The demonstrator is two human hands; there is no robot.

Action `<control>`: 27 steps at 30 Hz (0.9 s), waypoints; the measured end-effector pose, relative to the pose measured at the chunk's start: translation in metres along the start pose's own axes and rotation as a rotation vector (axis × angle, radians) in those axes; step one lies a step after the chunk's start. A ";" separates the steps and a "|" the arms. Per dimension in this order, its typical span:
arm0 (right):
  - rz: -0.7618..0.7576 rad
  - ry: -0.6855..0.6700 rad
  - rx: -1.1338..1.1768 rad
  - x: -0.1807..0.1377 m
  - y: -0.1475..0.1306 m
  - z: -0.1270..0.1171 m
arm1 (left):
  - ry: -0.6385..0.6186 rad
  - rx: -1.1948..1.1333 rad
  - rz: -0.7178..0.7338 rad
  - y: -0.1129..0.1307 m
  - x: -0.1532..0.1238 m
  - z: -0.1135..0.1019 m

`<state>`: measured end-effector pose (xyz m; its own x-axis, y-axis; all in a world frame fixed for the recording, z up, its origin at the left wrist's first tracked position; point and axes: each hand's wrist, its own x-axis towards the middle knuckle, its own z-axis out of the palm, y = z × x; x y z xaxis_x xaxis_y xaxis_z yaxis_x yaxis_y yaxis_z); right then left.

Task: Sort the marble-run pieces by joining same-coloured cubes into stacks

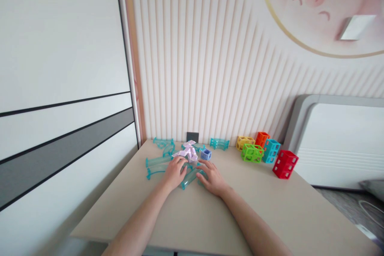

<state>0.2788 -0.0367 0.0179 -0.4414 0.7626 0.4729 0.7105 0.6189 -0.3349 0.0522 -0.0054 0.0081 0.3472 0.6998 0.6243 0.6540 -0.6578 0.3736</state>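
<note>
My left hand (175, 174) reaches over a loose group of clear teal track-like toy pieces, its fingers stretched out and apart from the thumb. Opposite it, my right hand (213, 178) lies with spread fingers at the right side of the same group. Between the hands a teal tube piece (189, 179) slants on the table; parts of other pieces are hidden under the fingers. Just beyond the fingertips sit a faceted lavender piece (189, 151) and a small blue cube frame (206, 154). More teal pieces (157, 161) lie left of my left hand.
Along the wall stands another teal piece (219, 143). To the right are block frames in yellow (244, 142), green (252, 153), orange (262, 139), blue (271, 151) and red (285, 164). The table (192, 224) meets a ribbed wall; a white cabinet (63, 68) rises at left.
</note>
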 end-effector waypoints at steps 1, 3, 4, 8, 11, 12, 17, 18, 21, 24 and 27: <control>0.022 0.022 0.005 0.001 0.003 0.000 | -0.003 -0.006 -0.002 0.000 0.000 0.001; 0.079 0.076 0.009 0.001 0.011 -0.001 | -0.006 -0.018 -0.004 -0.002 -0.001 0.002; 0.106 0.099 0.010 0.002 0.015 -0.001 | -0.010 -0.022 -0.005 -0.002 -0.001 0.003; 0.181 0.122 0.014 -0.001 0.035 -0.001 | -0.035 -0.039 -0.015 -0.005 -0.002 0.004; 0.196 0.110 0.029 -0.005 0.044 0.003 | -0.045 -0.047 -0.022 -0.006 -0.002 0.005; 0.190 0.104 0.031 -0.006 0.046 0.004 | -0.047 -0.049 -0.021 -0.007 -0.002 0.006; 0.109 0.066 -0.040 -0.005 0.049 0.007 | -0.045 -0.056 -0.019 -0.008 -0.002 0.007; 0.093 0.056 -0.058 -0.004 0.049 0.006 | -0.041 -0.057 -0.019 -0.008 -0.002 0.007; 0.088 0.017 -0.096 0.000 0.051 0.005 | -0.031 -0.054 -0.024 -0.008 -0.002 0.007; 0.127 0.004 -0.120 0.003 0.052 0.004 | -0.029 -0.046 -0.029 -0.008 -0.003 0.007; 0.138 0.063 -0.130 0.003 0.053 0.004 | -0.023 -0.038 -0.029 -0.007 -0.003 0.007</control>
<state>0.3129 -0.0015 -0.0015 -0.3022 0.8228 0.4813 0.8287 0.4763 -0.2939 0.0515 -0.0007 -0.0012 0.3442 0.7249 0.5967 0.6385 -0.6467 0.4173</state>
